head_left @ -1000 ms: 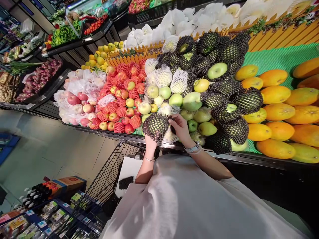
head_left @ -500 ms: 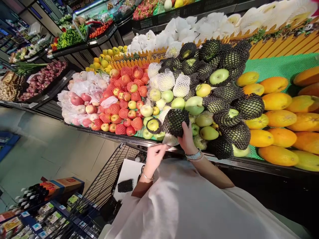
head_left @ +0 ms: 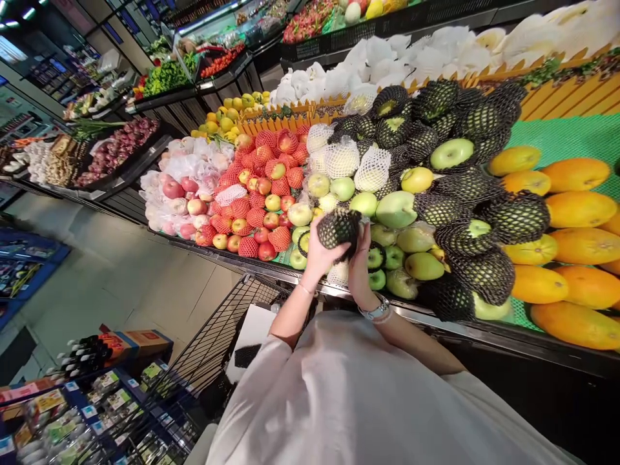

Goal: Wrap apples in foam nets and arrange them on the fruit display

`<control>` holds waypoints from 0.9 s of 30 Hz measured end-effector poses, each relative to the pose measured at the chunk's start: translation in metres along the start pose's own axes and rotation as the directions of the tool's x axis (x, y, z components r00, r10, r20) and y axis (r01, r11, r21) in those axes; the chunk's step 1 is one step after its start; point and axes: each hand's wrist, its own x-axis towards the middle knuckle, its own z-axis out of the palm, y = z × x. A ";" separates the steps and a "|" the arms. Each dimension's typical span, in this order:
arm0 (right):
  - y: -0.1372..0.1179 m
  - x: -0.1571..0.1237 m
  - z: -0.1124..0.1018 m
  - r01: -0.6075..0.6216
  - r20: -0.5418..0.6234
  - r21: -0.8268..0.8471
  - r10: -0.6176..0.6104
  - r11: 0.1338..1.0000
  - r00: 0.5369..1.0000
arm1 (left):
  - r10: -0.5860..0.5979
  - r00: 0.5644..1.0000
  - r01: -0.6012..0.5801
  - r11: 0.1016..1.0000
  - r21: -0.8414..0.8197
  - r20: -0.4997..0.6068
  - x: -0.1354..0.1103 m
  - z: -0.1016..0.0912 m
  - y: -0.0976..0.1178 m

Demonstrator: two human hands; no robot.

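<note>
"while the left hand (head_left: 320, 255) grips the netted fruit (head_left: 338, 228), what of the right hand (head_left: 359, 271)?"

"it touches the fruit's right side; whether its grip is closed, one cannot tell."

"and where is the fruit?"

"held over the stand's (head_left: 271, 270) front, red apples (head_left: 266, 250) to its left, green fruit (head_left: 376, 279) just right of the hands."

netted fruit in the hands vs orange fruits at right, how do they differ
The netted fruit looks rounded, the orange fruits elongated. Black mesh covers the netted fruit; the orange fruits show bare skin. The netted fruit is in the hands; the orange fruits lie on the green mat.
</note>
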 end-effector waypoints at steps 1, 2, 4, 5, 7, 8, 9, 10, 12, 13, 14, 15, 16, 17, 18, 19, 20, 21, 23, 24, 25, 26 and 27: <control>-0.001 0.000 -0.001 -0.001 0.019 -0.001 0.001 1.000 1.000 | 0.050 0.999 -0.052 0.990 0.130 0.020 0.017 -0.004 -0.004; -0.003 0.000 -0.002 0.001 0.032 0.000 -0.001 1.000 0.999 | 0.087 0.994 -0.100 0.960 0.263 0.064 0.034 -0.009 -0.009; -0.008 -0.001 -0.008 -0.012 0.051 0.003 0.011 1.000 0.999 | 0.099 0.974 -0.190 0.849 0.493 0.203 0.067 -0.014 -0.022; -0.011 -0.002 -0.012 -0.031 0.060 0.000 0.031 1.000 0.998 | 0.078 0.956 -0.233 0.785 0.574 0.282 0.080 -0.015 -0.029; -0.015 -0.002 -0.020 -0.082 0.078 -0.022 0.084 0.996 0.993 | 0.003 0.908 -0.309 0.678 0.667 0.418 0.099 -0.014 -0.045; -0.016 -0.001 -0.024 -0.104 0.090 -0.039 0.107 0.994 0.990 | -0.039 0.881 -0.340 0.643 0.687 0.472 0.104 -0.012 -0.053; -0.015 0.000 -0.027 -0.119 0.106 -0.053 0.124 0.992 0.987 | -0.076 0.854 -0.363 0.620 0.696 0.514 0.107 -0.011 -0.059; -0.014 0.001 -0.031 -0.128 0.120 -0.062 0.135 0.990 0.984 | -0.107 0.832 -0.379 0.607 0.699 0.545 0.108 -0.009 -0.064; -0.009 0.001 -0.036 -0.142 0.138 -0.066 0.150 0.988 0.979 | -0.150 0.798 -0.393 0.605 0.692 0.584 0.108 -0.008 -0.068; -0.007 0.001 -0.038 -0.150 0.139 -0.061 0.157 0.987 0.978 | -0.160 0.785 -0.393 0.619 0.680 0.599 0.108 -0.009 -0.067; -0.006 0.001 -0.041 -0.158 0.128 -0.054 0.164 0.986 0.978 | -0.160 0.773 -0.389 0.646 0.657 0.614 0.108 -0.013 -0.065; -0.005 0.001 -0.044 -0.163 0.108 -0.046 0.167 0.986 0.980 | -0.147 0.763 -0.381 0.685 0.621 0.630 0.108 -0.019 -0.061; -0.005 0.000 -0.047 -0.164 0.084 -0.035 0.167 0.986 0.982 | -0.112 0.762 -0.367 0.736 0.569 0.637 0.109 -0.028 -0.057; -0.007 0.000 -0.051 -0.159 0.059 -0.020 0.160 0.987 0.985 | -0.063 0.774 -0.349 0.788 0.507 0.630 0.112 -0.041 -0.053; -0.009 0.000 -0.056 -0.143 0.027 -0.001 0.143 0.990 0.989 | -0.013 0.791 -0.331 0.831 0.447 0.611 0.115 -0.057 -0.050; -0.012 0.000 -0.062 -0.123 -0.010 0.017 0.123 0.992 0.992 | 0.038 0.833 -0.304 0.865 0.400 0.552 0.119 -0.076 -0.048; -0.015 -0.001 -0.068 -0.100 -0.052 0.032 0.101 0.995 0.993 | 0.063 0.882 -0.271 0.878 0.395 0.467 0.124 -0.097 -0.049; -0.018 -0.001 -0.075 -0.076 -0.097 0.041 0.080 0.996 0.992 | 0.068 0.936 -0.220 0.878 0.424 0.346 0.130 -0.120 -0.052; -0.022 -0.004 -0.089 -0.039 -0.190 0.028 0.043 0.999 0.981 | 0.071 0.976 0.048 0.848 0.528 -0.203 0.142 -0.163 -0.064; -0.023 -0.006 -0.095 -0.031 -0.222 0.004 0.031 1.000 0.974 | 0.041 0.912 0.201 0.822 0.533 -0.407 0.148 -0.182 -0.071; -0.024 -0.008 -0.101 -0.030 -0.237 -0.036 0.021 0.999 0.971 | -0.002 0.854 0.315 0.797 0.514 -0.521 0.152 -0.197 -0.077; -0.025 -0.009 -0.105 -0.028 -0.233 -0.095 0.005 0.995 0.973 | -0.036 0.825 0.373 0.785 0.495 -0.564 0.155 -0.208 -0.083; -0.025 -0.010 -0.109 -0.016 -0.205 -0.173 -0.020 0.985 0.978 | -0.056 0.830 0.378 0.788 0.486 -0.555 0.157 -0.216 -0.086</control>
